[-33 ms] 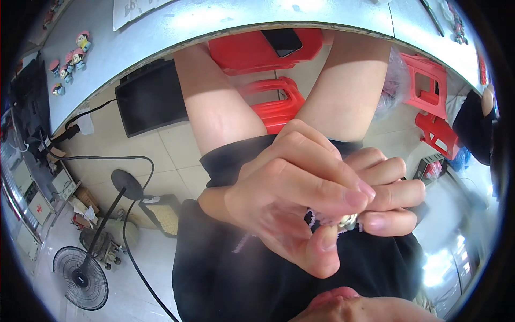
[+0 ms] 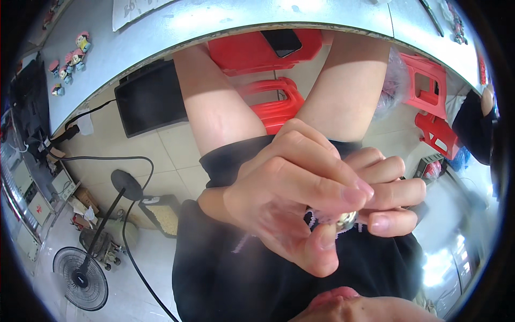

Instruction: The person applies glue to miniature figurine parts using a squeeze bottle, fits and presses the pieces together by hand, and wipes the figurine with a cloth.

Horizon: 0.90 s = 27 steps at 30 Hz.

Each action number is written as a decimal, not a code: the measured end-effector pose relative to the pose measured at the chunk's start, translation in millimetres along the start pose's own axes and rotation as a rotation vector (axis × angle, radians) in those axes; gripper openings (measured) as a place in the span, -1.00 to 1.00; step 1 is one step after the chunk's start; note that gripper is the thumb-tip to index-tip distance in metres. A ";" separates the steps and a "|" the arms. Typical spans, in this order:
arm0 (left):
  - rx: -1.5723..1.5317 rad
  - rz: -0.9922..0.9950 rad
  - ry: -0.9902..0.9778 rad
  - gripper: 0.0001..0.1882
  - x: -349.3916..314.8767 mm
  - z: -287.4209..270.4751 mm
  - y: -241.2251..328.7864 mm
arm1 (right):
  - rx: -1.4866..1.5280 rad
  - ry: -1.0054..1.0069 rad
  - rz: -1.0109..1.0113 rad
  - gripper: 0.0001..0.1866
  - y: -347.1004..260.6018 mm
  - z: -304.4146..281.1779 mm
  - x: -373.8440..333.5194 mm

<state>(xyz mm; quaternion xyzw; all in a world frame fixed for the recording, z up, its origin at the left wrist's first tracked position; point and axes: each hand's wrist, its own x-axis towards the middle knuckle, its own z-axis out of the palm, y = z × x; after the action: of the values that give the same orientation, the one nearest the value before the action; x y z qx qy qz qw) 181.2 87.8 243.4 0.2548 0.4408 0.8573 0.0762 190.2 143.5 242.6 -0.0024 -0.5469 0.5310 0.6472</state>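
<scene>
My left hand (image 2: 284,196) is in front of my dark clothes, pinching a small shiny gold-and-silver piece (image 2: 347,219) between thumb and fingertips. A thin pale purple fuzzy cord (image 2: 241,244) shows beside the palm and around the shiny piece. Just right of it is my right hand (image 2: 394,193), its fingers curled inward and one fingertip close to the piece. The right thumb is hidden behind my left hand, so whatever that hand grips cannot be seen.
Ahead lies a pale worktable (image 2: 225,20) with small figurines (image 2: 75,56) at its left. Under it, a black phone (image 2: 283,42) rests on a red stool (image 2: 241,51). A fan (image 2: 80,279) and black cable (image 2: 126,231) are at left; a person's dark sleeve (image 2: 473,126) is at right.
The fingertip of my right hand has shifted slightly to the right, away from the shiny piece. More of that piece shows now. My left hand has barely moved.
</scene>
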 end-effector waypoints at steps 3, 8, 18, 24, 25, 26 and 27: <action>0.013 0.006 0.019 -0.61 0.2 0.2 -5.5 | -0.032 -0.083 -0.005 -0.77 5.4 -13.5 -0.7; 0.000 -0.004 0.014 -0.57 0.7 2.2 -4.7 | -0.051 -0.194 -0.004 -0.78 5.1 -20.1 1.4; -0.061 -0.002 0.073 -0.60 1.7 6.8 -6.9 | 0.035 -0.255 0.032 -0.75 6.0 -26.2 3.2; -0.052 -0.025 0.149 -0.64 1.2 12.2 -8.1 | 0.079 -0.368 0.089 -0.73 6.5 -39.3 7.6; -0.056 -0.014 0.150 -0.64 1.0 12.0 -8.0 | 0.080 -0.367 0.088 -0.73 5.7 -38.5 7.3; -0.059 -0.002 0.150 -0.64 1.0 11.7 -8.3 | 0.078 -0.354 0.090 -0.73 5.0 -37.2 7.0; -0.055 -0.007 0.145 -0.64 0.6 11.1 -7.7 | 0.074 -0.341 0.092 -0.73 4.3 -36.6 6.8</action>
<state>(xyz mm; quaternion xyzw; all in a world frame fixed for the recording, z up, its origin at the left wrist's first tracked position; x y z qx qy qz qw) 185.6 100.6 242.9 0.1882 0.4224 0.8850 0.0541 212.2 171.2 230.1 0.0865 -0.6281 0.5725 0.5199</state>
